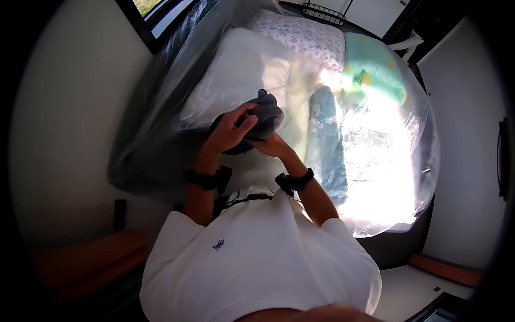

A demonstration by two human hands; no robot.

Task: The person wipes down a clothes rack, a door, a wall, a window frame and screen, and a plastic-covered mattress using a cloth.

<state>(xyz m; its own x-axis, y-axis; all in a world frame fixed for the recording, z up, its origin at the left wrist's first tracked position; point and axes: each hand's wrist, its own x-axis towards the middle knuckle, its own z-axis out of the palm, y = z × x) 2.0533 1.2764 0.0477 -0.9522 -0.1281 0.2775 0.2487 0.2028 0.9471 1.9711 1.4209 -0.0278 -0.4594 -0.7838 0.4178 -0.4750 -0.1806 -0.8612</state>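
Observation:
A bunched dark grey cloth (265, 115) is held up in front of my chest, its folded top pointing away from me. My left hand (234, 127) grips it from the left side, thumb and fingers closed on the fabric. From below and to the right, my right hand (270, 144) holds its underside, and the cloth hides most of those fingers. Beneath and left of my hands a darker, rounded piece (239, 147) shows; I cannot tell whether it belongs to the same cloth. Both wrists wear black straps with small blocks on them.
Behind my hands lies a bed under clear plastic sheeting (155, 134). Under the plastic are a flowered pillow (306, 35), a green pillow (375, 67) and a blue folded textile (324, 139). A window (155, 13) is at upper left, a wire basket (323, 13) at the back. Walls stand on both sides.

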